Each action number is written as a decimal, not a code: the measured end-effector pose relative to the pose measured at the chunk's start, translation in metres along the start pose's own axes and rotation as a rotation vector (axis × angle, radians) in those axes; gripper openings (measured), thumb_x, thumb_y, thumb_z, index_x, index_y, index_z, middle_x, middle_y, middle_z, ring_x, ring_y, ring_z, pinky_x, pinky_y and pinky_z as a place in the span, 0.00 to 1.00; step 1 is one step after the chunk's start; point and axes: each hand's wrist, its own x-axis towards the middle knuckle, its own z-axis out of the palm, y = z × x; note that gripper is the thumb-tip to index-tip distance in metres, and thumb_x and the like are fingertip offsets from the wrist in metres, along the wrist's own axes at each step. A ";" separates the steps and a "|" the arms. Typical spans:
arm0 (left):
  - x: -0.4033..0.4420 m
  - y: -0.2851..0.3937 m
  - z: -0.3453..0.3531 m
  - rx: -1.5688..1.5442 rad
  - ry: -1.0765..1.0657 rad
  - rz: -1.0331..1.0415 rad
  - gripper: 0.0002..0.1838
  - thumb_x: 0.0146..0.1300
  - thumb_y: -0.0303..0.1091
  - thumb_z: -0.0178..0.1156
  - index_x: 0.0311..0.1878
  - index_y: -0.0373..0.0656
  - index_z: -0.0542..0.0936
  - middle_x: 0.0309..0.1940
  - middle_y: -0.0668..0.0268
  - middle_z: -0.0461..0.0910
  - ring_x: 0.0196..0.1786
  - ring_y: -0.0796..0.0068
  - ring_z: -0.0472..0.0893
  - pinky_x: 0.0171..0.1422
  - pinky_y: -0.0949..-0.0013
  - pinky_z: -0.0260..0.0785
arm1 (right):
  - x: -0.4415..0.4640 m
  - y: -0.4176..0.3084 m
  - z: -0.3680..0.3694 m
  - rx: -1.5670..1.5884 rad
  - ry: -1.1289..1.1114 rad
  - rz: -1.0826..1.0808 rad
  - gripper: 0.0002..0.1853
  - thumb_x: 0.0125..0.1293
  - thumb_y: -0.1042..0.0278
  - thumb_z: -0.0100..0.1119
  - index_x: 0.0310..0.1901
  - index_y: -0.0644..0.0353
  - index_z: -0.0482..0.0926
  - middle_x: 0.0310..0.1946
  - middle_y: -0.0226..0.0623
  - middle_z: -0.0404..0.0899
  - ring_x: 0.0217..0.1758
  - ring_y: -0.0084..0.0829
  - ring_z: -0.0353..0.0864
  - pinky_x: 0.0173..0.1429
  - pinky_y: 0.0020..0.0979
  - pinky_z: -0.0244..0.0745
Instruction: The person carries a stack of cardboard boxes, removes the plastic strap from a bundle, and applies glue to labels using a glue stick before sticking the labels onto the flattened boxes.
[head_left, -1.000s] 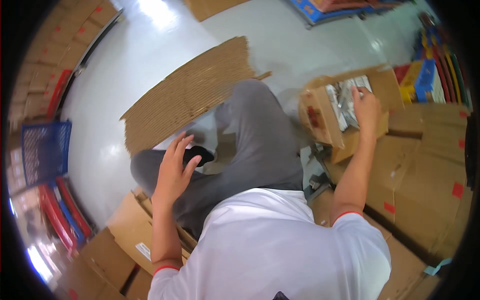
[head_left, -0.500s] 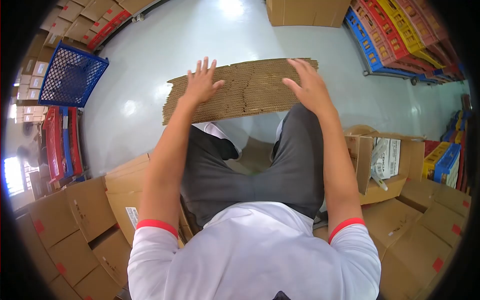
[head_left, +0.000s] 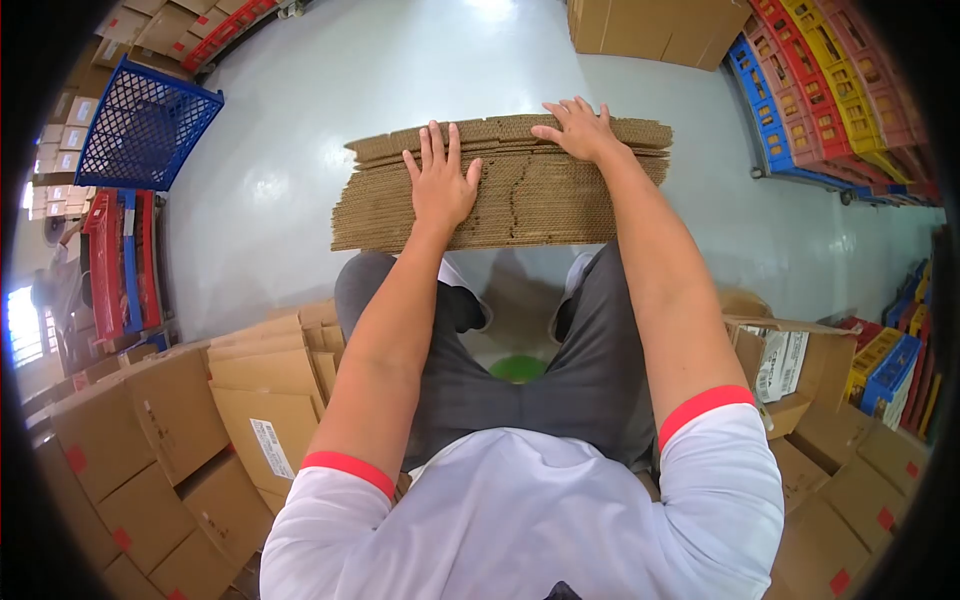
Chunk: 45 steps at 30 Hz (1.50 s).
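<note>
A thick bundle of flattened corrugated cardboard [head_left: 540,195] stands in front of my knees, its cut edges facing up. Along its far side, a thinner strip of sheets [head_left: 500,130] is set off from the rest by a gap. My left hand [head_left: 441,185] lies on the top edges left of the middle, palm down with fingers spread. Over the far edge, right of the middle, is my right hand [head_left: 580,132], fingers apart and nothing gripped. The lower part of the bundle is hidden from this angle.
Closed cartons [head_left: 180,400] stand at my left, with folded cardboard [head_left: 265,400] beside me. An open box [head_left: 790,365] is on my right. A blue crate [head_left: 150,125] stands at left; stacked coloured crates [head_left: 810,90] and a large carton [head_left: 655,30] stand ahead.
My left hand has moved right and nearer on the cardboard; my right hand has moved left to its far edge. A separate strip of sheets now shows at the back. The view has shifted slightly.
</note>
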 end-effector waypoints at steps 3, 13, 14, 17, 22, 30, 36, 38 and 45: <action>-0.003 0.002 -0.003 0.015 -0.024 -0.007 0.39 0.78 0.58 0.45 0.83 0.45 0.57 0.84 0.50 0.50 0.86 0.51 0.49 0.85 0.34 0.37 | 0.034 0.003 -0.007 -0.001 0.060 0.034 0.46 0.69 0.17 0.38 0.81 0.38 0.62 0.82 0.38 0.57 0.88 0.43 0.43 0.86 0.65 0.32; -0.004 0.004 -0.004 -0.007 -0.069 -0.030 0.39 0.78 0.58 0.45 0.83 0.45 0.56 0.84 0.52 0.52 0.86 0.51 0.49 0.86 0.36 0.37 | 0.091 0.016 -0.008 -0.006 0.137 0.026 0.47 0.68 0.16 0.39 0.81 0.36 0.61 0.83 0.36 0.55 0.88 0.42 0.43 0.87 0.64 0.31; -0.001 0.005 -0.006 -0.004 -0.066 -0.026 0.39 0.78 0.58 0.45 0.83 0.45 0.56 0.84 0.52 0.52 0.86 0.51 0.49 0.86 0.36 0.37 | 0.095 0.020 -0.009 -0.008 0.153 0.022 0.47 0.68 0.15 0.39 0.81 0.36 0.61 0.84 0.36 0.54 0.88 0.42 0.43 0.86 0.64 0.30; 0.000 0.006 -0.007 -0.001 -0.103 -0.040 0.40 0.78 0.59 0.45 0.83 0.44 0.56 0.84 0.50 0.52 0.86 0.50 0.49 0.86 0.35 0.36 | 0.099 0.024 -0.009 -0.019 0.150 -0.016 0.55 0.59 0.09 0.43 0.82 0.35 0.57 0.84 0.36 0.52 0.89 0.41 0.41 0.86 0.64 0.30; 0.024 0.004 0.006 -0.009 -0.062 -0.105 0.42 0.78 0.62 0.44 0.83 0.41 0.56 0.83 0.45 0.50 0.86 0.47 0.48 0.84 0.31 0.36 | 0.078 0.036 -0.011 0.002 0.055 -0.165 0.67 0.46 0.02 0.48 0.84 0.32 0.48 0.86 0.37 0.46 0.89 0.40 0.36 0.86 0.64 0.28; 0.035 0.006 0.008 -0.019 0.034 -0.139 0.43 0.78 0.62 0.44 0.84 0.41 0.51 0.84 0.44 0.46 0.86 0.46 0.46 0.85 0.32 0.37 | 0.062 0.030 -0.009 -0.012 0.023 -0.137 0.67 0.47 0.08 0.57 0.84 0.33 0.47 0.86 0.36 0.47 0.89 0.39 0.37 0.88 0.61 0.28; 0.011 0.009 0.002 -0.012 -0.045 -0.140 0.42 0.79 0.60 0.44 0.84 0.41 0.52 0.85 0.45 0.43 0.87 0.47 0.43 0.85 0.33 0.35 | 0.093 0.028 -0.015 0.050 0.085 -0.065 0.53 0.63 0.18 0.53 0.83 0.37 0.54 0.84 0.33 0.52 0.89 0.37 0.41 0.88 0.60 0.30; 0.012 0.010 0.005 -0.005 0.012 -0.142 0.40 0.80 0.60 0.43 0.83 0.44 0.56 0.85 0.48 0.48 0.86 0.47 0.46 0.85 0.34 0.36 | 0.094 0.030 -0.010 0.037 0.088 -0.060 0.51 0.64 0.18 0.52 0.83 0.37 0.55 0.84 0.33 0.53 0.89 0.37 0.41 0.88 0.60 0.30; 0.027 0.009 0.007 0.038 -0.083 -0.166 0.36 0.80 0.61 0.41 0.81 0.49 0.64 0.83 0.52 0.56 0.85 0.48 0.53 0.85 0.34 0.40 | 0.062 0.028 -0.010 -0.042 0.076 -0.135 0.68 0.46 0.06 0.55 0.85 0.37 0.47 0.85 0.36 0.47 0.89 0.39 0.36 0.87 0.62 0.26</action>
